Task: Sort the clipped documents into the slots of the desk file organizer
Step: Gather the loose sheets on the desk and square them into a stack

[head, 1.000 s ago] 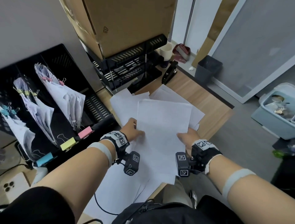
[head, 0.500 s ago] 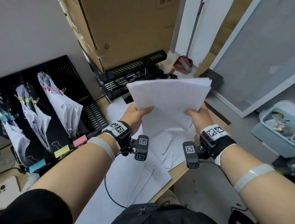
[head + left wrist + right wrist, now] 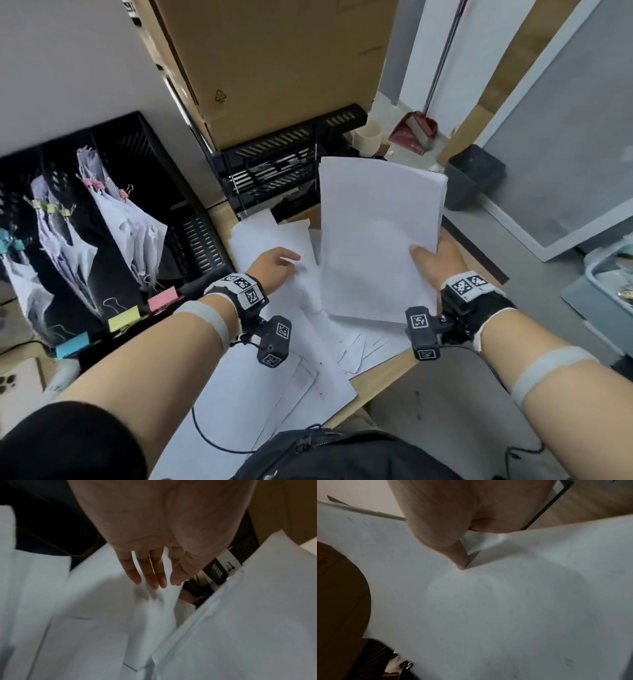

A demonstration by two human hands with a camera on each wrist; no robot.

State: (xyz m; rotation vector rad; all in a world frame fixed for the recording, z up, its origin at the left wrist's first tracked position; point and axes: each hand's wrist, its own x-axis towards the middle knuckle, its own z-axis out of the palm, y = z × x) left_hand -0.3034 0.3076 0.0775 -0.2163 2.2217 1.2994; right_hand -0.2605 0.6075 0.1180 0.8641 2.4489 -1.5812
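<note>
Partway: holding unclipped paper stack (image 3: 376,240) in pinching right hand (image 3: 436,262) above counter (image 3: 383,375), spreading flat left hand (image 3: 274,270) over loose sheets (image 3: 267,236), leaving clipped documents (image 3: 130,219) filling three organizer (image 3: 202,240) slots.

Black sleeves (image 3: 61,442), tagged black wrist cameras (image 3: 274,342)

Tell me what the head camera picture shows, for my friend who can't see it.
The right hand holds up a stack of white paper over a desk covered in loose sheets, while the left hand reaches to them. Left stands a black organizer holding clipped papers.
</note>
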